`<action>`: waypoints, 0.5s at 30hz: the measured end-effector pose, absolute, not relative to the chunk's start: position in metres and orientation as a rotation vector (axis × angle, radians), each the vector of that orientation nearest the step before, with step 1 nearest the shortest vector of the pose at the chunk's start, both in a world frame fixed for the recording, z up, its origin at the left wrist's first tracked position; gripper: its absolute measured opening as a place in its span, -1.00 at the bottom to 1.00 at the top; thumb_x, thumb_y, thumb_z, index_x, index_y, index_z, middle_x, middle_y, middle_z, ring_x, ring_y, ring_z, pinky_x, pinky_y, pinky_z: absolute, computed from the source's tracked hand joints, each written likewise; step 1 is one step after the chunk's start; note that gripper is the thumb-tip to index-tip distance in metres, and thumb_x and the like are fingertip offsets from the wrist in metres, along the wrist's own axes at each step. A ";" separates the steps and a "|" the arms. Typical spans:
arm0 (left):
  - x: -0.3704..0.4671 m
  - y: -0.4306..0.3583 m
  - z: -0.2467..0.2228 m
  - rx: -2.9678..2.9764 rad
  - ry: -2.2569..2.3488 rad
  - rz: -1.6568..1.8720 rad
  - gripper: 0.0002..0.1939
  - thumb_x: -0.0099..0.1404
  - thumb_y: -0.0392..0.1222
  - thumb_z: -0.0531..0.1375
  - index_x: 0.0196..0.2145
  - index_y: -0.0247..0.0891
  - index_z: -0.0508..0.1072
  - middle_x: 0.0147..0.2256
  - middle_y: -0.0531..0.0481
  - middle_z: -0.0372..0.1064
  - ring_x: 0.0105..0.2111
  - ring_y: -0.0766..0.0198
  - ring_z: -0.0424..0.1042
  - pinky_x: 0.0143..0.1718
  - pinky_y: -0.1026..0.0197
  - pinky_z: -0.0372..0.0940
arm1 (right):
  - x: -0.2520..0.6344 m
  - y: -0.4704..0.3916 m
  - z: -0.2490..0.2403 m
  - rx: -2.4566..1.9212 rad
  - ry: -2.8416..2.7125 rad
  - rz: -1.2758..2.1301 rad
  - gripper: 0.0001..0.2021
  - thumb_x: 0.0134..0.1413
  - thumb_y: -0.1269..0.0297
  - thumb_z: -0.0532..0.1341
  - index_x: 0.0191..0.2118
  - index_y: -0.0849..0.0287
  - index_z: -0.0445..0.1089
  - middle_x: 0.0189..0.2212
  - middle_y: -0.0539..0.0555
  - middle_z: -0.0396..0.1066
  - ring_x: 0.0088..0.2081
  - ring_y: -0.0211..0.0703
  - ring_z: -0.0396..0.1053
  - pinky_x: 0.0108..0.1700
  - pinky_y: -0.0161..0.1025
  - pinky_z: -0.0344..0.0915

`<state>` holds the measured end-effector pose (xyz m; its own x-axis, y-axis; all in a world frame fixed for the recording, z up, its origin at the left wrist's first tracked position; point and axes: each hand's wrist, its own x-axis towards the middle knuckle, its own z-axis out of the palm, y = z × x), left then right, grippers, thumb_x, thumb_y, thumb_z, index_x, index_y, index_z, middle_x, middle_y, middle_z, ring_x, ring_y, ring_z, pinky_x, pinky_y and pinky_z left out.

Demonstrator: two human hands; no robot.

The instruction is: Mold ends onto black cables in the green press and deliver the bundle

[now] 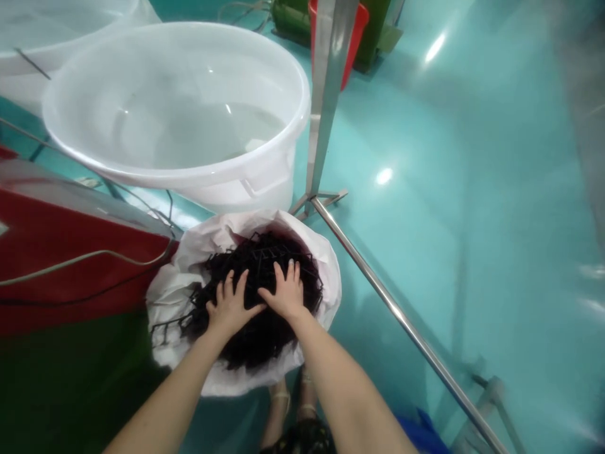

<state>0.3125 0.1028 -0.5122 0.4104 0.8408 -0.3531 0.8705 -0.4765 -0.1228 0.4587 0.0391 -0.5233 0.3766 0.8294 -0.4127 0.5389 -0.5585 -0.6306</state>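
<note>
A white sack (pixel 189 243) with its rim rolled outward stands in front of my feet, filled with a tangle of thin black branching plastic pieces (pixel 258 340). On the left part of the heap lies my left hand (pixel 229 309), palm down with its fingers spread. My right hand (pixel 287 294) rests beside it on the black pieces, fingers apart too. The two thumbs nearly meet between the hands. Neither hand grips anything that I can see. Some black pieces stick out over the sack's left edge.
A large white tub (pixel 265 170) stands just beyond the sack. A steel post (pixel 326 94) and a low metal bar (pixel 401 315) run along the right. A red and green machine (pixel 85 252) with cables is at left; a red bucket (pixel 354 47) stands behind the post.
</note>
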 end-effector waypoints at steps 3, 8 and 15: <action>0.325 0.107 -0.529 2.546 1.575 -0.623 -0.13 0.14 0.39 -0.15 0.28 0.01 -0.38 0.24 0.01 -0.57 0.17 0.00 -0.23 -0.10 -0.20 0.08 | 0.475 0.052 -0.544 -2.210 -1.142 1.135 -0.15 -0.15 -0.26 0.04 0.26 -0.18 -0.29 0.25 0.05 -0.60 0.28 -0.08 -0.66 0.21 0.08 -0.18; 0.343 0.127 -0.523 2.309 1.576 -0.736 -0.06 0.02 0.49 -0.16 0.25 0.10 -0.41 0.24 -0.02 -0.51 0.16 -0.03 -0.20 -0.10 -0.31 -0.01 | 0.493 0.069 -0.558 -2.194 -1.139 1.207 -0.21 -0.11 -0.25 0.00 0.25 -0.19 -0.26 0.26 0.02 -0.52 0.28 -0.07 -0.59 0.21 0.11 -0.19; 0.328 0.144 -0.491 2.410 1.563 -0.673 -0.02 -0.04 0.51 -0.10 0.25 0.07 -0.25 0.21 -0.02 -0.24 0.11 -0.07 -0.07 -0.12 -0.32 0.03 | 0.511 0.040 -0.493 -2.117 -1.380 0.689 -0.55 0.06 0.13 0.00 0.07 0.11 0.22 0.14 0.03 0.01 0.16 -0.16 -0.05 0.24 -0.18 -0.08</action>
<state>0.3277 0.1436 -0.4908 0.3404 0.8144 -0.4701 0.9011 -0.4253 -0.0842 0.5114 0.0399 -0.4929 0.3531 0.9260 -0.1340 0.6636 -0.3488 -0.6618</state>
